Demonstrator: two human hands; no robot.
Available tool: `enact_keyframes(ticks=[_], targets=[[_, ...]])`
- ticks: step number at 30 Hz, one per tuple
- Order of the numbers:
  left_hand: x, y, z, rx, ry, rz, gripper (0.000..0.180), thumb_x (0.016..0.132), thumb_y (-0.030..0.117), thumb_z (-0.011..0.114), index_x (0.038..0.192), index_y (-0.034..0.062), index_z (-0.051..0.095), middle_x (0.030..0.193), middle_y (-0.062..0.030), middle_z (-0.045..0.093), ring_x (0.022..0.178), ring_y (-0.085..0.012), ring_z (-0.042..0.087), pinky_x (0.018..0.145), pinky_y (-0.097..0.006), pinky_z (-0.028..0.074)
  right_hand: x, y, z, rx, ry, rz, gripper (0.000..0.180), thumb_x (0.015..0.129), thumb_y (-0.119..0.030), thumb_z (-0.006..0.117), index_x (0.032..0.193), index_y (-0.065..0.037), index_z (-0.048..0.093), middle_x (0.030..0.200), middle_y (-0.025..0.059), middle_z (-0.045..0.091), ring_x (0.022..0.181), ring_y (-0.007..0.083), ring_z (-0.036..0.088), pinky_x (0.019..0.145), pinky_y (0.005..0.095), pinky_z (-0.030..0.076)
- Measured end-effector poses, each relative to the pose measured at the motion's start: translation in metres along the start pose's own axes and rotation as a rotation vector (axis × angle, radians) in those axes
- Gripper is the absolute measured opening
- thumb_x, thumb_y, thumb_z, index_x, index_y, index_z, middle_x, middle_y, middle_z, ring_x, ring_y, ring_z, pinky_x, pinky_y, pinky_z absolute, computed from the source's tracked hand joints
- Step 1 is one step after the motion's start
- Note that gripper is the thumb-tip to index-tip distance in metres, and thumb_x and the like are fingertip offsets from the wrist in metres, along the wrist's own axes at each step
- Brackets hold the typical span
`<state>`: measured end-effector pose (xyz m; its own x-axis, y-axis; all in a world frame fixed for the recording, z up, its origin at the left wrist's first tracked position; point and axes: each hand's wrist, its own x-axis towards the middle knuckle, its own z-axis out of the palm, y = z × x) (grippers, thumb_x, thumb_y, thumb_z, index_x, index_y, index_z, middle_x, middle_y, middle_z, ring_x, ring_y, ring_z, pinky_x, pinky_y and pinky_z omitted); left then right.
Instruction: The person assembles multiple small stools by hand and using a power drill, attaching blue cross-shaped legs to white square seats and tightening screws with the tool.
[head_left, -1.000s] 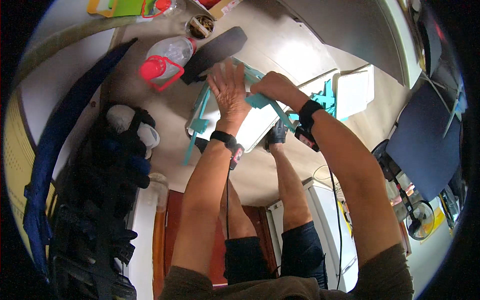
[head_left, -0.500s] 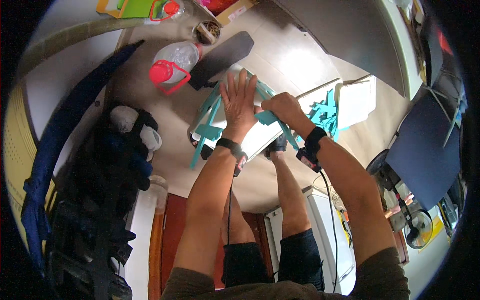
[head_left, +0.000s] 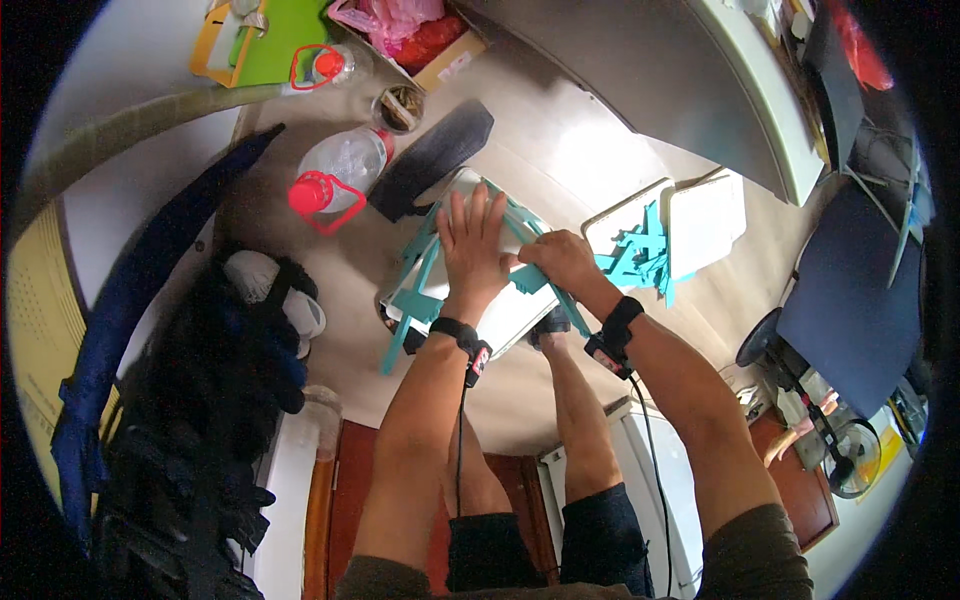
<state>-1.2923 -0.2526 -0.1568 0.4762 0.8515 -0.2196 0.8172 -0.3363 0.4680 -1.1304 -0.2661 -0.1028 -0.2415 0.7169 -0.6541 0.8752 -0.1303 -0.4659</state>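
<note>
A white panel (head_left: 517, 318) with teal plastic bars on it lies in front of me, between my hands and my feet. My left hand (head_left: 472, 255) rests on it palm down, fingers stretched out and slightly spread. The fingers of my right hand (head_left: 568, 264) are curled around a teal bar (head_left: 572, 312) along the panel's right side. A teal crosspiece (head_left: 527, 281) sits just under that hand. Farther left, another teal bar with a crosspiece (head_left: 418, 305) stands at the panel's left edge, untouched. My hands cover part of where the bars meet the panel.
Loose teal pieces (head_left: 640, 255) lie on a white panel to the right, beside more white panels (head_left: 706, 225). A large clear bottle (head_left: 345, 168) with a red cap, a dark board (head_left: 440, 152) and a jar (head_left: 398, 108) stand beyond. A fan (head_left: 852, 455) is far right.
The whole view has shifted slightly, showing more of the far box and bags. Both hands keep nearly the same places on the panel and bar.
</note>
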Motion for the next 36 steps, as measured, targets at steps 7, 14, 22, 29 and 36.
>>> enact_keyframes(ticks=[7,14,22,29,36], targets=[[-0.002,0.001,0.007,0.009,-0.028,0.001,0.085,0.076,0.068,0.046,0.139,0.0144,0.031,0.144,-0.0114,0.028,0.135,-0.0386,0.018,0.106,-0.059,0.014,-0.006,0.004,0.005,0.163,0.009,-0.014,0.013,0.073,-0.019,0.060,0.082,-0.023,0.067,0.070,0.0049,0.061,0.065,0.0243,0.062,0.057,0.0365,0.049],[-0.005,0.001,0.018,0.125,-0.036,-0.053,0.083,0.075,0.066,0.050,0.139,0.0169,0.032,0.143,-0.0098,0.030,0.134,-0.0383,0.021,0.106,-0.060,0.015,0.018,0.001,0.005,0.113,-0.188,0.184,0.018,0.073,-0.036,0.063,0.082,-0.023,0.072,0.069,0.0087,0.065,0.069,0.0274,0.066,0.065,0.0374,0.052],[-0.008,0.005,0.024,0.109,0.107,0.042,0.078,0.078,0.069,0.047,0.135,0.0169,0.037,0.139,-0.0100,0.037,0.131,-0.0353,0.027,0.104,-0.057,0.019,-0.016,0.005,0.005,-0.086,-0.017,-0.033,0.022,0.079,-0.016,0.055,0.091,-0.028,0.069,0.077,0.0059,0.065,0.071,0.0236,0.065,0.061,0.0361,0.052],[-0.012,0.008,0.025,0.082,0.022,0.054,0.081,0.079,0.073,0.039,0.136,0.0160,0.036,0.142,-0.0109,0.032,0.132,-0.0367,0.024,0.105,-0.058,0.017,-0.040,0.032,0.022,1.003,-0.016,0.366,0.020,0.084,-0.013,0.054,0.101,-0.009,0.064,0.076,0.0071,0.061,0.061,0.0143,0.056,0.052,0.0274,0.046],[-0.010,0.017,0.004,-0.020,-0.056,0.140,0.078,0.084,0.060,0.046,0.143,0.0134,0.025,0.147,-0.0163,0.023,0.135,-0.0429,0.015,0.106,-0.061,0.013,-0.103,0.066,0.075,1.199,0.300,0.643,0.037,0.082,-0.013,0.063,0.115,-0.001,0.055,0.103,0.0109,0.061,0.091,0.0203,0.061,0.079,0.0327,0.049]])
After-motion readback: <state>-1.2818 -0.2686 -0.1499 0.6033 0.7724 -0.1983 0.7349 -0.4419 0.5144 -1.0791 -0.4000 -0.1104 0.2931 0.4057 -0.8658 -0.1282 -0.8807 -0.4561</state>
